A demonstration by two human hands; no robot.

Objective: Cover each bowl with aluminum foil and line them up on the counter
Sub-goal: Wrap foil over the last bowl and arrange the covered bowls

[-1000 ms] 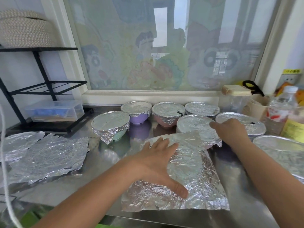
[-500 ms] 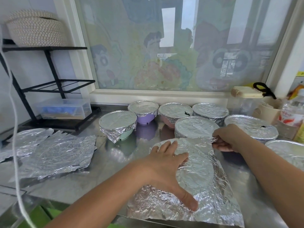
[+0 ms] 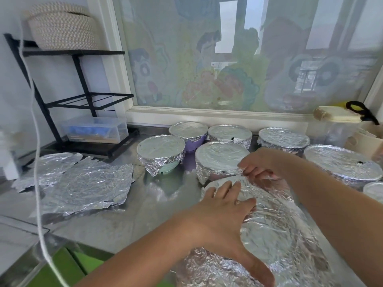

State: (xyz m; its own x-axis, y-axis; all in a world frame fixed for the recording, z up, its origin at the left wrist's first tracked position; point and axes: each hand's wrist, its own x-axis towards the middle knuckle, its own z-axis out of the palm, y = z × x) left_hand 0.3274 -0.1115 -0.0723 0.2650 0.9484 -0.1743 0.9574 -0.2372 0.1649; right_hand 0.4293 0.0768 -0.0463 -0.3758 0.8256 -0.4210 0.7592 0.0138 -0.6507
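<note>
one bowl hidden under foil [image 3: 275,235], left hand [image 3: 226,216] flat atop, right hand [image 3: 261,164] pinching edge

Back-wall clutter beside the window [image 3: 228,59].
Woven basket [image 3: 62,27] atop black rack [image 3: 72,52], far left; clear plastic box [image 3: 95,129] on bottom shelf; white cord [image 3: 36,162] hanging in front; cartoon film across the pane.

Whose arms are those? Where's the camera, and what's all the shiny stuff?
Those are a person's two bare arms; no machine here. The camera sits on the person's head, looking down. The shiny stuff is aluminum foil. The left hand presses a foil sheet flat over a hidden bowl, and the right hand pinches the sheet's far edge. Behind them stand bowls already covered, like the green bowl and purple bowl. Spare foil sheets lie on the metal counter at the left.
</note>
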